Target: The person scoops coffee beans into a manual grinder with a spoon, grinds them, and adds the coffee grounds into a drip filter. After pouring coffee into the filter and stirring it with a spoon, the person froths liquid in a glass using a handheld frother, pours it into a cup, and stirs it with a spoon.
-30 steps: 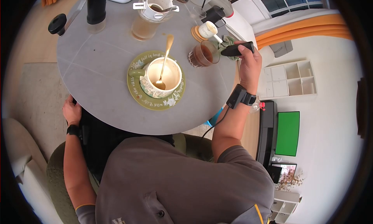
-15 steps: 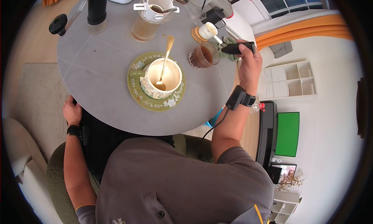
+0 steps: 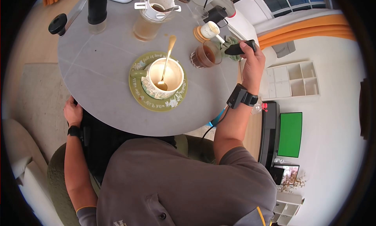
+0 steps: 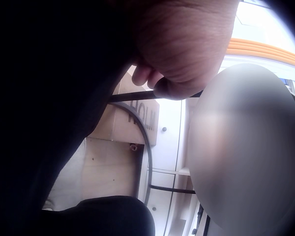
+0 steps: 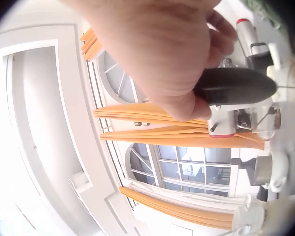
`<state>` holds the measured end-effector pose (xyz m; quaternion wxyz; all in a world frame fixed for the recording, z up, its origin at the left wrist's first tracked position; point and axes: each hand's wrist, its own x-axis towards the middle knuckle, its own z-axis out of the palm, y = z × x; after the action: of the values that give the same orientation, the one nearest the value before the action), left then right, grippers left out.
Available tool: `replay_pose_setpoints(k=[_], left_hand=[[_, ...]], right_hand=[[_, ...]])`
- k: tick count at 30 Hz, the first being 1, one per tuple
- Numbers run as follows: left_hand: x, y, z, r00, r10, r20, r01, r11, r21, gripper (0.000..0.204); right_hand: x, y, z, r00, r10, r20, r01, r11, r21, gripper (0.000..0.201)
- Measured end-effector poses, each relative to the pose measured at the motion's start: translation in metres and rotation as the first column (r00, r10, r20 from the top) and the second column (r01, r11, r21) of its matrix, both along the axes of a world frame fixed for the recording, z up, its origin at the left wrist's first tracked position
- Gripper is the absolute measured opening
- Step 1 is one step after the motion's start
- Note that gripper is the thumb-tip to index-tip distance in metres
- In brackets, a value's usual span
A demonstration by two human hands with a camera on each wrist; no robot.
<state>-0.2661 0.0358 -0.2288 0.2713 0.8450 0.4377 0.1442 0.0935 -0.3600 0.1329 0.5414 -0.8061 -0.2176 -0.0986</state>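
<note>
My right hand point(image 3: 252, 65) grips a black handheld milk frother point(image 3: 239, 48) over the table's right side. A thin wire point(image 5: 289, 87) runs out from its tapered tip in the right wrist view. Just left of that tip stands a ribbed glass point(image 3: 205, 55) with brown liquid. My left hand point(image 3: 73, 113) hangs low beside the table's left edge, fingers loosely bent near a dark bar point(image 4: 132, 96). Nearer the middle, a floral cup point(image 3: 161, 79) sits on a green saucer point(image 3: 137, 96), a gold spoon point(image 3: 168, 55) leaning inside it.
Behind the cup, a white dripper point(image 3: 156, 8) with a spoon rests on a glass vessel point(image 3: 145, 30). A white coffee cup point(image 3: 208, 30), a green cloth point(image 3: 231, 49) and a black pitcher point(image 3: 216, 15) stand at the back right. A black grinder point(image 3: 97, 8) stands back left.
The right hand and the frother shift very slightly, with the frother's tip a little farther right. The left hand and the cups stay where they were.
</note>
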Motion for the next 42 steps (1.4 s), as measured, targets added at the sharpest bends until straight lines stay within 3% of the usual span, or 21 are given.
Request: replay_pose_setpoints(k=[1,3,7,9,13,16,18,19,21,25,27,28,30,31,33,34,36,37,39,42], left_hand=[[0.001,0.001,-0.001,1.000,-0.003,0.007,0.003,1.000,-0.002,0.039],[0.001,0.001,-0.002,1.000,0.003,0.003,-0.003,1.000,0.004,0.038],[0.001,0.000,0.000,1.000,0.008,0.001,-0.008,1.000,0.003,0.038],[0.002,0.002,-0.001,1.000,0.009,-0.011,-0.009,1.000,-0.004,0.038],[0.001,-0.001,-0.001,1.000,0.010,-0.003,-0.010,1.000,0.015,0.038],[0.002,-0.001,0.004,1.000,0.014,0.005,-0.014,1.000,0.009,0.038],[0.001,0.000,0.001,1.000,0.019,0.001,-0.019,1.000,0.010,0.038],[0.002,-0.001,0.000,1.000,0.012,-0.004,-0.012,1.000,0.010,0.038],[0.003,-0.001,0.003,1.000,0.001,0.005,-0.001,1.000,0.006,0.038],[0.004,-0.006,0.014,1.000,-0.003,0.018,0.003,1.000,-0.003,0.038],[0.004,-0.004,0.010,1.000,0.002,0.010,-0.002,1.000,0.001,0.039],[0.004,-0.003,0.008,1.000,0.015,0.002,-0.015,1.000,0.006,0.039],[0.005,-0.004,0.015,1.000,0.012,-0.009,-0.012,1.000,-0.018,0.039],[0.005,-0.006,0.020,1.000,0.000,-0.020,-0.001,0.999,-0.041,0.039],[0.004,-0.004,0.014,1.000,-0.004,-0.009,0.004,0.999,-0.044,0.039],[0.005,-0.002,0.011,1.000,0.000,0.005,0.000,0.999,-0.046,0.040],[0.004,-0.001,0.006,1.000,0.007,0.003,-0.007,0.999,-0.034,0.039],[0.003,-0.001,0.005,1.000,0.009,-0.001,-0.009,1.000,-0.022,0.039],[0.002,-0.001,0.002,1.000,0.006,0.000,-0.006,1.000,-0.008,0.039],[0.003,0.001,0.000,1.000,-0.003,-0.016,0.003,1.000,0.016,0.039]], right_hand=[[-0.001,0.000,-0.001,1.000,-0.002,0.001,0.002,1.000,0.001,0.023],[-0.003,0.003,-0.003,0.988,0.151,-0.036,-0.142,0.973,0.185,0.022],[0.004,-0.004,-0.003,1.000,-0.001,0.021,0.001,1.000,0.014,0.022],[0.002,-0.005,-0.002,0.991,0.127,-0.045,-0.124,0.990,0.070,0.023],[-0.002,0.001,-0.001,0.995,0.085,0.044,-0.090,0.988,0.122,0.023],[0.001,-0.002,0.000,0.998,0.061,-0.009,-0.062,0.998,-0.007,0.025],[0.000,0.001,-0.002,0.986,0.165,0.010,-0.164,0.968,0.188,0.024],[-0.002,-0.002,0.000,0.987,0.159,0.008,-0.158,0.970,0.187,0.024],[-0.002,-0.002,0.005,0.997,0.074,-0.023,-0.074,0.997,0.007,0.026],[0.001,0.002,-0.001,0.993,0.119,0.023,-0.121,0.981,0.154,0.023],[0.002,0.000,0.002,0.999,0.038,-0.010,-0.038,0.999,-0.015,0.022],[0.000,0.001,0.002,0.999,0.039,-0.009,-0.039,0.999,-0.015,0.022],[-0.004,0.006,-0.001,0.983,0.180,-0.032,-0.170,0.966,0.196,0.022],[-0.003,0.007,-0.001,0.983,0.180,-0.034,-0.170,0.966,0.195,0.022],[-0.001,0.004,0.001,1.000,0.025,0.013,-0.025,1.000,-0.012,0.021],[0.000,0.001,0.001,1.000,0.024,0.015,-0.024,1.000,-0.012,0.021],[0.000,0.000,-0.001,0.975,0.215,-0.050,-0.208,0.971,0.114,0.021],[0.001,0.003,-0.001,0.975,0.218,-0.052,-0.211,0.971,0.114,0.021],[-0.001,0.006,-0.001,0.996,0.081,0.026,-0.083,0.995,0.062,0.022],[0.001,-0.001,-0.001,0.981,0.182,-0.061,-0.177,0.980,0.089,0.023]])
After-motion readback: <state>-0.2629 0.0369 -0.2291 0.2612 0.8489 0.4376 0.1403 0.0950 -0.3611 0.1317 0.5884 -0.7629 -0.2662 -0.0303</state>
